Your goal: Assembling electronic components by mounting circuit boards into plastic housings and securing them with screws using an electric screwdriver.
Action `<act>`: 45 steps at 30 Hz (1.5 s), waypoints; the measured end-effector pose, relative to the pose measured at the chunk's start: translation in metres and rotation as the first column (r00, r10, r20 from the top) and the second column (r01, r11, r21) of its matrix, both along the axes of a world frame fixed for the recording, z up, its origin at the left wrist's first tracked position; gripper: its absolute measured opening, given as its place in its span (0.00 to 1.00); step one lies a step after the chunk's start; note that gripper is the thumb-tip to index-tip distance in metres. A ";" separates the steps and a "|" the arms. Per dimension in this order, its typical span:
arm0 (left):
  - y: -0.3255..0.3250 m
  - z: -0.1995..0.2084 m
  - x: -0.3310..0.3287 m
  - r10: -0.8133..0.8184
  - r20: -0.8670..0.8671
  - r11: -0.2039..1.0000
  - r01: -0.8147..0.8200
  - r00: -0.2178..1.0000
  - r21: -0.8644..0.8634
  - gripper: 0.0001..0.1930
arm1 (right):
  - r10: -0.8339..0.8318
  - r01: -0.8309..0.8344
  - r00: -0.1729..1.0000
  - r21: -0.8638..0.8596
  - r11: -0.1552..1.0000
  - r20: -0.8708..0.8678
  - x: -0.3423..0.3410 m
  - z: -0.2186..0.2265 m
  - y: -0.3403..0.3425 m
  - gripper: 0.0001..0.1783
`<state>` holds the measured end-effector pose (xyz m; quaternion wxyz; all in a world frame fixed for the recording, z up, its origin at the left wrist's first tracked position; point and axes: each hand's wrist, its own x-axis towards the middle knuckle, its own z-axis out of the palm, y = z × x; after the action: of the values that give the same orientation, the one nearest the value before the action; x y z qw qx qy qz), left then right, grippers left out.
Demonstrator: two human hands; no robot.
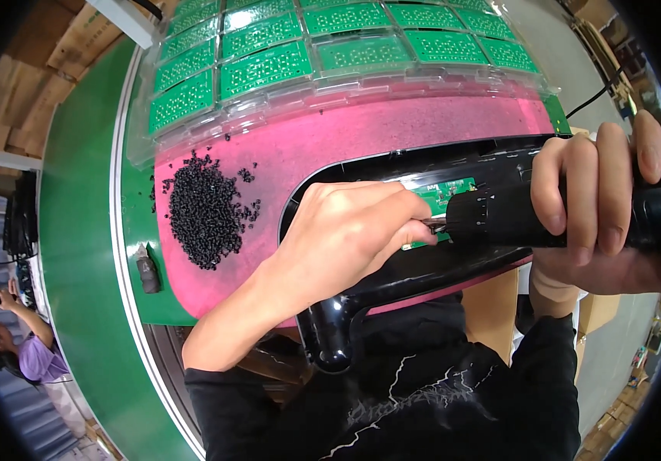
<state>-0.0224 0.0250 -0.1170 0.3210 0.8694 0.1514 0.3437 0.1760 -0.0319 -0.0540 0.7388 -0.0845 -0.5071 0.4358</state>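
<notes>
Black screwdriver point(546, 215), clamped in right hand point(599, 207), has its tip hidden behind pinched-together left hand point(346, 230).

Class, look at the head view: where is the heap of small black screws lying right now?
The heap of small black screws lies on the pink mat, left of the left hand and just below the clear tray of green circuit boards.

Clear plastic blister trays point(284, 100) holding green boards along desk's far edge; brown cardboard boxes point(23, 69) beyond far-left corner.
</notes>
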 end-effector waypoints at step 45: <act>0.002 0.001 -0.004 0.283 -0.194 0.958 -0.268 0.939 0.102 0.08 | -0.097 0.261 0.871 -0.287 0.922 0.481 -0.029 -0.021 0.021 0.35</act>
<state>-0.0266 0.0268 -0.1160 0.2197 0.8819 0.2914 0.2984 0.1468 -0.0105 -0.0748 0.6096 -0.3594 -0.5728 0.4137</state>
